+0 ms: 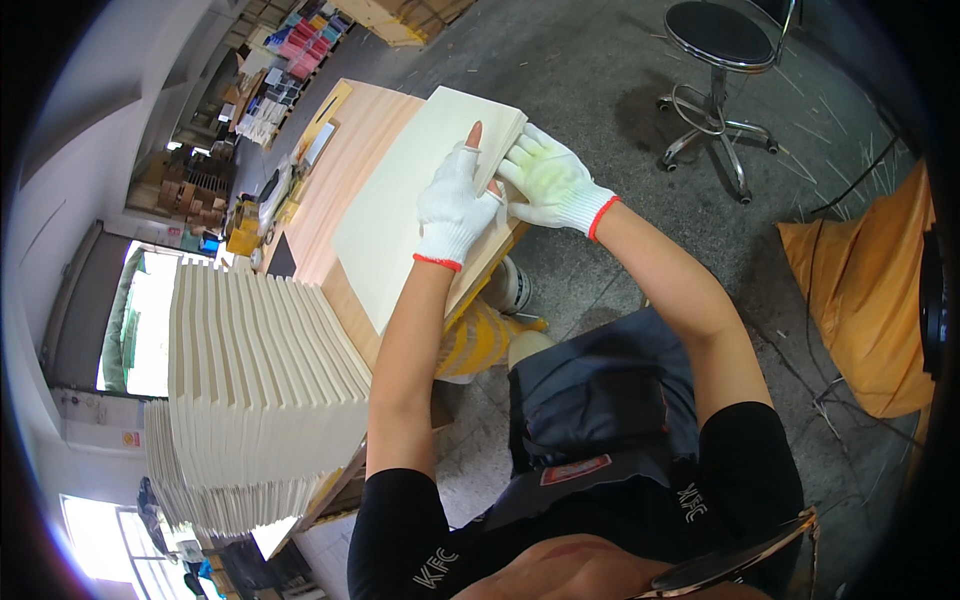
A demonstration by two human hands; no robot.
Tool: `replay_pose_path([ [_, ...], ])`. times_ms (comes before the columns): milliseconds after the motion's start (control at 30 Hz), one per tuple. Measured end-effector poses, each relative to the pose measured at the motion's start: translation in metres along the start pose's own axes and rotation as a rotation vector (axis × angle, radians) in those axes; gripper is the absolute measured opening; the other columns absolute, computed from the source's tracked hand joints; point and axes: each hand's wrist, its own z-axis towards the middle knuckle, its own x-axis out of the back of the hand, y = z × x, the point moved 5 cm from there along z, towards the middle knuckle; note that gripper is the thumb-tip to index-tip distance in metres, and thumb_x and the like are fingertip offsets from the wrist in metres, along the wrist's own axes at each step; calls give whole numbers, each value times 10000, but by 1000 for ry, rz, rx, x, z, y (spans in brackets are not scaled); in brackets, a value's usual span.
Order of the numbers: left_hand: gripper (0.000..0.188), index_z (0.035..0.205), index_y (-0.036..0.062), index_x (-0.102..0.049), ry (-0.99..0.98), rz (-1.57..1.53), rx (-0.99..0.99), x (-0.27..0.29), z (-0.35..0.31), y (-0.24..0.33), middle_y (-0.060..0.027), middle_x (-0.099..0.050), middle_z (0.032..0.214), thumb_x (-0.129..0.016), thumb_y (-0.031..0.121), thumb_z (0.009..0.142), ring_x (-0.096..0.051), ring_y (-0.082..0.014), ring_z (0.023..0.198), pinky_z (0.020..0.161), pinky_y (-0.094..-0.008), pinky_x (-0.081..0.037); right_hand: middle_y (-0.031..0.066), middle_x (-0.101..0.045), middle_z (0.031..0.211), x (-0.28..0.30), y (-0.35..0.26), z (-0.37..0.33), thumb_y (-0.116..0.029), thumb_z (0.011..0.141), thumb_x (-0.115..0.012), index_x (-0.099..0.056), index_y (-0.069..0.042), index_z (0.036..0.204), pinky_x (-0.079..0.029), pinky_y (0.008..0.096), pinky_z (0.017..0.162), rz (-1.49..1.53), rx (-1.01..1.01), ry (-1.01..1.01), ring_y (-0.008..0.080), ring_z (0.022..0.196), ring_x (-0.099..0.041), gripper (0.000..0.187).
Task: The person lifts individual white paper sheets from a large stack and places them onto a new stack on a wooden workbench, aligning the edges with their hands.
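Note:
A stack of cream paper sheets (pixel 400 190) lies on the wooden table (pixel 352 130). My left hand (pixel 452 208), in a white knit glove with a red cuff, rests on top near the right edge. Its bare index finger points away and its bare thumb tip reaches the edge; its other fingers are partly hidden. At the far right corner, my right hand (pixel 550 182) presses spread fingers against the stack's side. That glove is also white with a red cuff, and has a yellow-green stain.
A tall pile of layered cream sheets (pixel 265 370) stands at the table's near left end. A yellow sack (pixel 480 335) and a white bucket (pixel 513 285) sit below the table's edge. Off to the right are a wheeled stool (pixel 718 40) and an orange cloth cover (pixel 860 290).

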Motion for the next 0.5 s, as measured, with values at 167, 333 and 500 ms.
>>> replay_pose_path([
  [167, 589, 1401, 115, -489, -42, 264, 141, 10, -18, -14, -173, -619, 1250, -633, 150, 831, -619, -353, 1123, 927, -443, -521, 116, -551, 1295, -3, -5, 5, -385, 774, -701, -543, -96, 1287, -253, 423, 1192, -17, -9, -72, 308, 1312, -447, 609],
  [333, 364, 1203, 38, -613, 100, 66, 335, 49, -10, -58, -213, -691, 1008, -627, 148, 856, -659, -404, 951, 847, -469, -531, 93, -539, 1266, 13, -14, 12, -282, 734, -754, -561, -140, 1249, -353, 398, 1111, 130, 47, -64, 290, 1243, -473, 568],
  [500, 234, 1084, -7, -681, 740, -465, 345, 162, -65, -95, -124, -714, 959, -652, 135, 900, -652, -236, 834, 759, -367, -520, 82, -528, 1318, 19, -8, 10, -383, 713, -768, -551, -129, 1283, -334, 408, 1130, 73, 29, -86, 289, 1280, -454, 661],
])
